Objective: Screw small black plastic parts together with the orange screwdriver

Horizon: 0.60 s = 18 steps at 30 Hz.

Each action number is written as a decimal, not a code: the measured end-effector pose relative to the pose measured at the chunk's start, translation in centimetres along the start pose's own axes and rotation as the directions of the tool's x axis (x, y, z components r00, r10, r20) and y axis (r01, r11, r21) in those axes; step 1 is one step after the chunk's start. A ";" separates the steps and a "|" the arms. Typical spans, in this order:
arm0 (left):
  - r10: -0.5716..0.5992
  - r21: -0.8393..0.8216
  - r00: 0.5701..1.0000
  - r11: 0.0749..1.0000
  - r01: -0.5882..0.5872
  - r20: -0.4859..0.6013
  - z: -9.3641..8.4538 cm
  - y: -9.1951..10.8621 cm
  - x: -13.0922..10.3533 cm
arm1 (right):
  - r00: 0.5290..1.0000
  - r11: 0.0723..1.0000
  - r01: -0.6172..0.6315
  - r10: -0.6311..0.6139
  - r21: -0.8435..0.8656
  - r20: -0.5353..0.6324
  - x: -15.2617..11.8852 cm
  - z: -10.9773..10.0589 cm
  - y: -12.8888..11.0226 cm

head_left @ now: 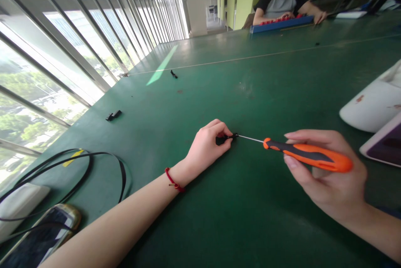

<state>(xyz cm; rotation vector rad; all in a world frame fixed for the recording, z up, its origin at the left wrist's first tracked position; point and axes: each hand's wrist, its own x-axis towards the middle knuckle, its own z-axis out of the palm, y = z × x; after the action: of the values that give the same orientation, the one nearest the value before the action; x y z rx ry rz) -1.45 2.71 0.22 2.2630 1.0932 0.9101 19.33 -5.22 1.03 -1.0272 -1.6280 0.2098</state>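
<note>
My left hand (209, 139) rests low over the green table, thumb and fingers pinched on a small black part (222, 139). Most of that part is hidden by the fingers, so its kind does not show. An orange and black screwdriver (313, 156) lies in the grip of my right hand (335, 176), the thumb below the handle and a finger above. Its thin metal shaft points left, and the tip meets the right end of the black part or comes very close to it.
Small black pieces (113, 115) lie at left, and another black piece (173, 74) farther back. Black cable (122, 172), a phone (46, 234) and a white box (21, 207) occupy the near left. White objects (372, 105) stand at right. A person (282, 5) sits behind a blue tray (282, 24).
</note>
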 end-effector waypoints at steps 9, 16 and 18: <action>-0.001 0.004 1.000 1.000 0.001 -0.001 0.0 0.0 0.0 | 0.999 0.999 0.030 -0.029 -0.033 0.044 -0.1 -0.1 0.1; 0.001 0.006 1.000 1.000 -0.001 0.001 0.0 0.0 0.0 | 0.994 0.999 0.004 0.000 -0.041 0.113 0.1 -0.1 -0.1; 0.003 0.006 1.000 1.000 -0.003 0.002 0.0 0.0 0.0 | 0.997 0.998 0.026 -0.022 -0.060 0.070 0.1 -0.1 -0.2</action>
<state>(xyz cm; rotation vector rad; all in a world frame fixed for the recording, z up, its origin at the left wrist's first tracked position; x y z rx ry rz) -1.48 2.74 0.22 2.2705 1.0941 0.9062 19.30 -5.31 1.27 -1.0562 -1.7184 0.1821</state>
